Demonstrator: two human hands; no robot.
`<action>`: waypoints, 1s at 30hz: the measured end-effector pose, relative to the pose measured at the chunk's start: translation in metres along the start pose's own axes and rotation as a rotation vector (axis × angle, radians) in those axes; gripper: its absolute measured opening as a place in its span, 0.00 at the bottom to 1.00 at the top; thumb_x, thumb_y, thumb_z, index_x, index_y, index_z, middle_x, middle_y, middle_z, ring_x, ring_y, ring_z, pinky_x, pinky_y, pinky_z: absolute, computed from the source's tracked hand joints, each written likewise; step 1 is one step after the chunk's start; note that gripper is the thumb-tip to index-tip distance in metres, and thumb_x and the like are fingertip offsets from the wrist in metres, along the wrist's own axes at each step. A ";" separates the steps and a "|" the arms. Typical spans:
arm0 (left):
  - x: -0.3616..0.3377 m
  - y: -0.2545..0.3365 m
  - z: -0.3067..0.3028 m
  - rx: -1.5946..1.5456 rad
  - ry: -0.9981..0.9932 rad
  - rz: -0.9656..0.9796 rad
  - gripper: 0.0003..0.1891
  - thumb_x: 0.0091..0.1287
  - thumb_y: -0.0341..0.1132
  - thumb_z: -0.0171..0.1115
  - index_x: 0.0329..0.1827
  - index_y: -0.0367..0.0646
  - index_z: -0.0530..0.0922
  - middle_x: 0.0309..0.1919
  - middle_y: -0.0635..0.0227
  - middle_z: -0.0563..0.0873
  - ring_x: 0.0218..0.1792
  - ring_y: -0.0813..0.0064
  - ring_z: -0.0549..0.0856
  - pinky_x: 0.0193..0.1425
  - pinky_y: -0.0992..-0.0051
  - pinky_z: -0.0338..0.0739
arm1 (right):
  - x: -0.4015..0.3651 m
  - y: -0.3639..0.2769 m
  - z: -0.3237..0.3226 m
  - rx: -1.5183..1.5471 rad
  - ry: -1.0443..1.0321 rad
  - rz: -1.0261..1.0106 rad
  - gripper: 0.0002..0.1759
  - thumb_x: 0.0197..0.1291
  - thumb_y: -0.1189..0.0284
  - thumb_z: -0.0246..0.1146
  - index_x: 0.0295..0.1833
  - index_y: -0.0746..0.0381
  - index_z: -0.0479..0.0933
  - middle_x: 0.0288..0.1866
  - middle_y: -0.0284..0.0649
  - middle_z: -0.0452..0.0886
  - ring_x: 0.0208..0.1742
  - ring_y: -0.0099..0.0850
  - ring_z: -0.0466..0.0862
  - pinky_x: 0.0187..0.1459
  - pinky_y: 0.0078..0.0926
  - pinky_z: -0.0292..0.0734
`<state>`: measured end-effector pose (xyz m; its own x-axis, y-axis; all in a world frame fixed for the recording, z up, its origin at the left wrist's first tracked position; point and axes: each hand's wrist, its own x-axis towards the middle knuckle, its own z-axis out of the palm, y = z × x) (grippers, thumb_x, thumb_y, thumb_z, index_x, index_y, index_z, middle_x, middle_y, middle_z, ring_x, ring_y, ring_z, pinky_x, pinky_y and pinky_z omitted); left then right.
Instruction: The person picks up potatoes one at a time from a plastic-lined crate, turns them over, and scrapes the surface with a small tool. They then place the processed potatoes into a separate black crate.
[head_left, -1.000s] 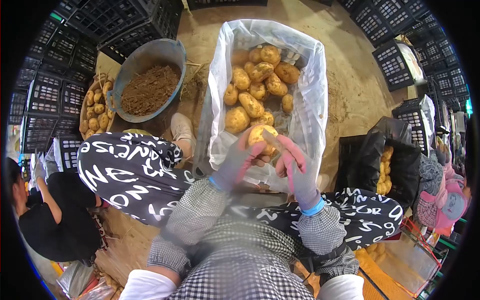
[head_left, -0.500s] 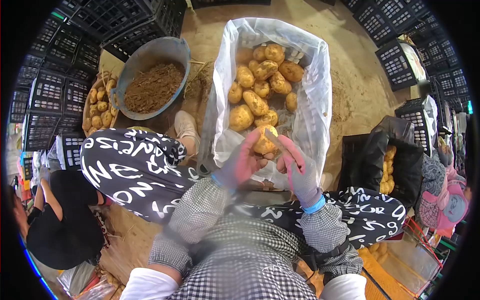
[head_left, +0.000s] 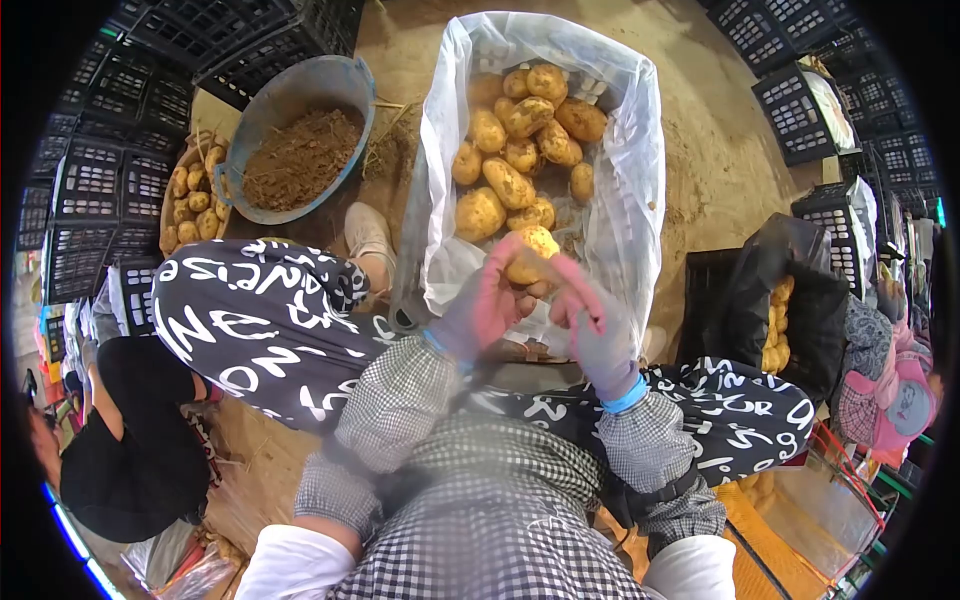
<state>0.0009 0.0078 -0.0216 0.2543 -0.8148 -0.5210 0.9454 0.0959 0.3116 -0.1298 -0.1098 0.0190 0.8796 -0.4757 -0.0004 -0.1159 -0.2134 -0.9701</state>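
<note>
My left hand (head_left: 482, 306), in a grey and pink glove, grips a yellow potato (head_left: 531, 254) just above the near edge of a crate lined with a white plastic bag (head_left: 633, 190). My right hand (head_left: 590, 325), gloved the same way, is beside the potato and holds a thin knife against it; the blade is hard to make out. Several more potatoes (head_left: 510, 150) lie in the lined crate beyond my hands.
A blue tub of brown soil and peelings (head_left: 295, 150) sits at the left, with a basket of small potatoes (head_left: 195, 195) beside it. Black crates (head_left: 120, 150) are stacked around. A black-lined crate with potatoes (head_left: 775, 320) stands right. Other people sit at the left (head_left: 120, 450) and right (head_left: 890, 380).
Both hands with the potato have shifted slightly up and the potato has turned a little in my left hand. The view has tilted slightly.
</note>
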 end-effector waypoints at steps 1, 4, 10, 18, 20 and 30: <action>-0.002 -0.001 0.003 -0.004 -0.001 0.003 0.20 0.76 0.55 0.55 0.60 0.52 0.75 0.44 0.79 0.83 0.39 0.86 0.80 0.36 0.85 0.76 | 0.001 0.000 -0.001 0.011 0.011 0.006 0.22 0.74 0.79 0.50 0.71 0.66 0.71 0.26 0.30 0.73 0.29 0.18 0.70 0.34 0.17 0.68; -0.002 -0.002 0.008 -0.006 0.035 0.015 0.20 0.76 0.55 0.55 0.61 0.52 0.75 0.44 0.80 0.82 0.38 0.86 0.80 0.35 0.85 0.75 | 0.001 0.004 -0.003 0.034 0.006 0.061 0.22 0.74 0.79 0.50 0.71 0.66 0.71 0.26 0.30 0.73 0.29 0.18 0.70 0.33 0.16 0.68; 0.004 -0.010 -0.002 -0.008 0.068 0.006 0.22 0.73 0.54 0.58 0.62 0.52 0.74 0.46 0.72 0.83 0.31 0.81 0.79 0.29 0.84 0.76 | -0.003 0.004 -0.001 0.065 0.037 0.080 0.22 0.74 0.80 0.50 0.71 0.64 0.72 0.28 0.30 0.74 0.29 0.17 0.69 0.34 0.16 0.67; 0.003 -0.006 0.001 0.041 0.018 0.017 0.23 0.76 0.54 0.55 0.65 0.50 0.73 0.45 0.74 0.83 0.38 0.82 0.80 0.34 0.81 0.71 | -0.012 0.001 -0.001 0.209 0.084 0.056 0.22 0.73 0.81 0.50 0.71 0.66 0.71 0.32 0.33 0.79 0.32 0.19 0.76 0.37 0.18 0.72; 0.000 -0.005 0.008 0.034 -0.012 0.073 0.23 0.76 0.53 0.56 0.65 0.49 0.73 0.45 0.72 0.83 0.39 0.80 0.81 0.36 0.80 0.73 | -0.014 -0.001 -0.003 0.283 0.200 0.068 0.22 0.73 0.80 0.51 0.71 0.66 0.71 0.35 0.35 0.82 0.34 0.21 0.78 0.40 0.19 0.74; -0.016 -0.014 0.034 0.226 -0.212 0.123 0.30 0.74 0.42 0.59 0.73 0.42 0.59 0.64 0.62 0.72 0.62 0.68 0.78 0.64 0.66 0.78 | 0.000 -0.014 0.000 -0.376 0.254 0.014 0.22 0.72 0.67 0.58 0.65 0.68 0.71 0.56 0.49 0.77 0.54 0.35 0.81 0.51 0.26 0.78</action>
<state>-0.0234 0.0001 0.0089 0.2931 -0.9081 -0.2992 0.8350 0.0907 0.5428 -0.1283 -0.1070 0.0325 0.7408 -0.6654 0.0921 -0.3284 -0.4783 -0.8145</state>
